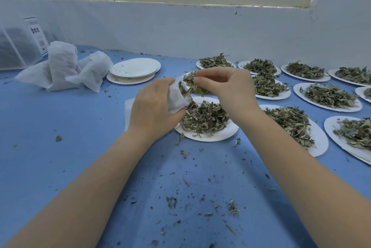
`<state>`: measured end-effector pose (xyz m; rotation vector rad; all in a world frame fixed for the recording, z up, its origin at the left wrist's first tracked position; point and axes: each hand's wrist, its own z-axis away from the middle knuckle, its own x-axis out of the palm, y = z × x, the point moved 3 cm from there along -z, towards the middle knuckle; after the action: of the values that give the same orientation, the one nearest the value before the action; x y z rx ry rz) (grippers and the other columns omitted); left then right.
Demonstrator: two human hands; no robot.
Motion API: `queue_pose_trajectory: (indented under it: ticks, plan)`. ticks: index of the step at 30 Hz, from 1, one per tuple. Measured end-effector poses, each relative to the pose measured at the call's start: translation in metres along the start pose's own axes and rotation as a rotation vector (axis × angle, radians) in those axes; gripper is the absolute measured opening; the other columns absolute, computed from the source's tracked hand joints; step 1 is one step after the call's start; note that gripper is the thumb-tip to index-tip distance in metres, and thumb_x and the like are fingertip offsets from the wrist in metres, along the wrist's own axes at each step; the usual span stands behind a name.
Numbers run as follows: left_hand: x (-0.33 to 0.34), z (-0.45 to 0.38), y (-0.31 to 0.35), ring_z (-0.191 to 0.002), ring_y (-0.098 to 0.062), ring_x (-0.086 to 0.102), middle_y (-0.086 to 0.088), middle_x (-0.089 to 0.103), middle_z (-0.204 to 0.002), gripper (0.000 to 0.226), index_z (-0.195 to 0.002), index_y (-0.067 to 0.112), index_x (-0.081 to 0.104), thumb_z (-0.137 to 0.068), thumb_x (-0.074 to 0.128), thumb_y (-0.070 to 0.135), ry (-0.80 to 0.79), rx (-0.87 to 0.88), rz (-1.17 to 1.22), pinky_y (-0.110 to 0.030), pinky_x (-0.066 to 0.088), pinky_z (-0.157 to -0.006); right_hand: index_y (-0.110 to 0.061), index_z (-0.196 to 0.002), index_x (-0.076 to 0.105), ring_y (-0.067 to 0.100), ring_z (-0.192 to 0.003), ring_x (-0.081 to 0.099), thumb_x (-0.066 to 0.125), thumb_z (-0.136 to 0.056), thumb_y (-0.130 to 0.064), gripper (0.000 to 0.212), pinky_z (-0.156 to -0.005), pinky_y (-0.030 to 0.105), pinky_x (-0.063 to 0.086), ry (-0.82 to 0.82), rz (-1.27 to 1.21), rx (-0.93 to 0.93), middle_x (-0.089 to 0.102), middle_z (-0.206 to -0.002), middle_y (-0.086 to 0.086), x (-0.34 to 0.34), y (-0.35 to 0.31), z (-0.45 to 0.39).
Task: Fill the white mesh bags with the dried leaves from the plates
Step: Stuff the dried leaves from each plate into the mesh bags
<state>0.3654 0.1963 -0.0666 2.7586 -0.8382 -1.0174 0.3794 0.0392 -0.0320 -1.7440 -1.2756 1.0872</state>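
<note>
Currently left hand [154, 107] grips a small white mesh bag [176, 97] at its mouth, fingers curled round the soft, limp fabric, just above the nearest round white paper plate [220, 135]. Right hand [226, 87] pinches a clump of crumbly dried green leaves [190, 81] at the opening. Leaves look light, brittle, likely to shed; hold loosely, keep bag rim open.
</note>
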Motion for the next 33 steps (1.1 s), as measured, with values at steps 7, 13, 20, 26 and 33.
queue_pose_trajectory:
  ticks: [7,13,20,26,33]
  plan:
    - [0.001,0.000,-0.004,-0.094,-0.034,0.058,-0.015,0.063,-0.104,0.055,-0.114,-0.001,0.057,-0.068,0.078,0.019,-0.008,-0.018,-0.020,-0.039,0.042,-0.080,-0.023,-0.081,0.074,0.002,-0.072,0.068,0.079,-0.074,-0.015,0.012,-0.075,0.019,0.054,0.037,0.043,-0.057,0.072,-0.074,-0.010,-0.004,-0.003,-0.001]
    - [0.001,0.000,0.007,-0.091,-0.034,0.059,-0.014,0.062,-0.099,0.054,-0.113,-0.001,0.057,-0.069,0.074,0.026,-0.032,0.013,0.010,-0.041,0.043,-0.080,-0.018,-0.084,0.072,0.000,-0.068,0.064,0.074,-0.077,-0.010,0.011,-0.072,0.013,0.052,0.065,0.138,-0.161,0.068,-0.073,-0.013,0.012,-0.003,0.010]
    - [-0.001,0.000,0.015,-0.090,-0.031,0.059,-0.010,0.063,-0.099,0.050,-0.110,0.001,0.059,-0.068,0.077,0.022,-0.026,-0.014,0.091,-0.035,0.041,-0.079,-0.019,-0.084,0.056,0.009,-0.073,0.060,0.070,-0.080,-0.008,0.019,-0.068,0.015,0.049,0.110,0.205,-0.226,0.062,-0.080,-0.004,0.022,0.004,0.016]
    - [-0.001,0.000,0.018,-0.088,-0.032,0.061,-0.013,0.064,-0.099,0.050,-0.110,-0.001,0.060,-0.068,0.077,0.020,-0.041,0.004,0.103,-0.038,0.046,-0.077,-0.024,-0.075,0.050,0.002,-0.062,0.049,0.067,-0.082,-0.025,0.019,-0.060,0.008,0.036,0.119,0.353,-0.217,0.055,-0.071,-0.008,0.023,0.007,0.015]
    - [-0.001,-0.002,0.014,-0.092,-0.030,0.060,-0.012,0.064,-0.102,0.053,-0.113,0.000,0.058,-0.070,0.077,0.026,-0.014,-0.035,0.069,-0.034,0.043,-0.077,-0.019,-0.071,0.070,0.001,-0.047,0.053,0.066,-0.084,-0.036,0.021,-0.055,0.015,0.045,-0.164,0.088,0.014,0.062,-0.055,-0.010,0.019,0.004,0.009]
